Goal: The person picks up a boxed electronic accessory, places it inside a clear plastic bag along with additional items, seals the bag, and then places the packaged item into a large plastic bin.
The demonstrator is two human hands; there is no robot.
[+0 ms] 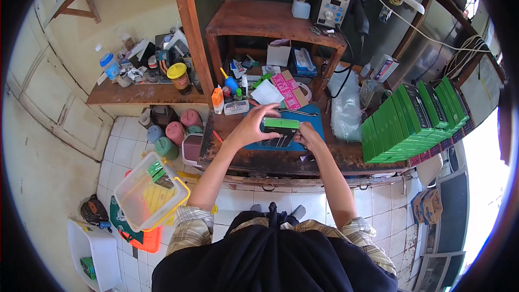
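A small green and black cardboard box (279,133) stands over the blue work mat (312,119), its green top edge facing up. My right hand (309,136) grips the box at its right side, fingers curled in. At the left end is my left hand (256,126), with its thumb across the black front and its other fingers spread above the top edge. Those fingertips are blurred. A metal wrench (298,112) lies behind the box. Just below my right hand, a small pale and dark item (307,157) rests by the table's front edge, too small to identify.
Stacked green boxes (399,123) fill the table's right end, beside clear plastic packaging (345,103). Small bottles and a blue air blower (230,83) stand at back left. A hot-air station (332,9) sits on the wooden shelf. A clear plastic bin (142,202) is at lower left.
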